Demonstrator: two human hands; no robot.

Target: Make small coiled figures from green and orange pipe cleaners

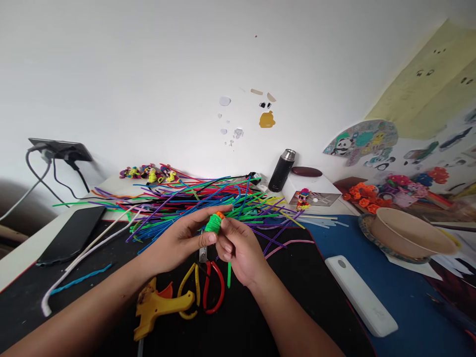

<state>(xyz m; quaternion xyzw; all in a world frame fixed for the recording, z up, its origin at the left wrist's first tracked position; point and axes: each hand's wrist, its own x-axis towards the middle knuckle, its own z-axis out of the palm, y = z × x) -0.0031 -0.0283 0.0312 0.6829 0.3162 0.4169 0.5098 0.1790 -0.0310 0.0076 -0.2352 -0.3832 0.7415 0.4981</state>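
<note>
Between my two hands is a small green coiled pipe-cleaner piece (213, 224) with an orange bit at its top. My left hand (189, 237) pinches it from the left, thumb at its lower edge. My right hand (240, 244) grips its right side near the orange part, fingers curled. A green stem (229, 275) hangs below my right hand. Under the hands, pliers with red handles (222, 292) and a tool with yellow handles (197, 287) lie on the black mat (245, 322). A yellow glue gun (159, 307) rests by my left forearm.
A pile of coloured pipe cleaners (178, 206) spreads behind the hands. A black phone (72, 233) lies left. A black bottle (281, 171), a white box (316, 186), a white case (360, 295) and a beige bowl (412, 233) stand or lie right. Small figures (152, 173) sit at the back.
</note>
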